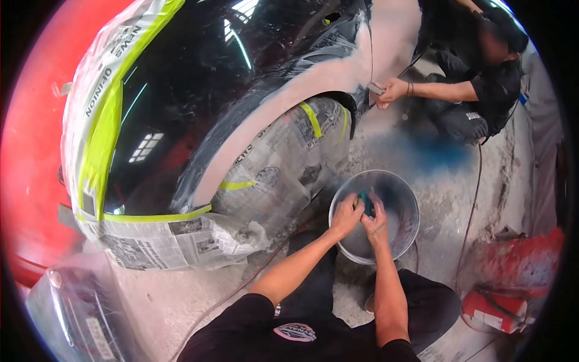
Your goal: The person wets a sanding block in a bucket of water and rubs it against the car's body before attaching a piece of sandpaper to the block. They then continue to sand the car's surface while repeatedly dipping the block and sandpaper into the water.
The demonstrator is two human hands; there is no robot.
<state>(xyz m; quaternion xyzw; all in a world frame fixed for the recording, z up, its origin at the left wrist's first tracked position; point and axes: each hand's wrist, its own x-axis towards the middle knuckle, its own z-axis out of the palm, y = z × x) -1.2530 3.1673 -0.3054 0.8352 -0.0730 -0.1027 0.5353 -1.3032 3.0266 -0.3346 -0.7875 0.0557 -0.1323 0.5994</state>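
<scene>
Both hands meet over a round metal bucket (416, 220) that holds cloudy greyish liquid. My left hand (347, 217) is closed at the left, its fingers curled round a small teal piece (365, 202). From the other side my right hand (376, 222) presses on the same piece, fingers pointing up and away from me. Much of the piece is hidden by the fingers, and I cannot tell its kind. Just left of the bucket, crumpled newspaper (289, 151) covers the wheel of a black car panel (175, 90), whose arch edge carries pale pinkish filler (271, 108).
A co-worker in dark clothes (500, 96) crouches at upper right, one hand (395, 90) holding a small block against the filler. Cables (473, 205) cross the floor. A red fire extinguisher (491, 311) lies lower right; a plastic-wrapped part (78, 308) stands lower left.
</scene>
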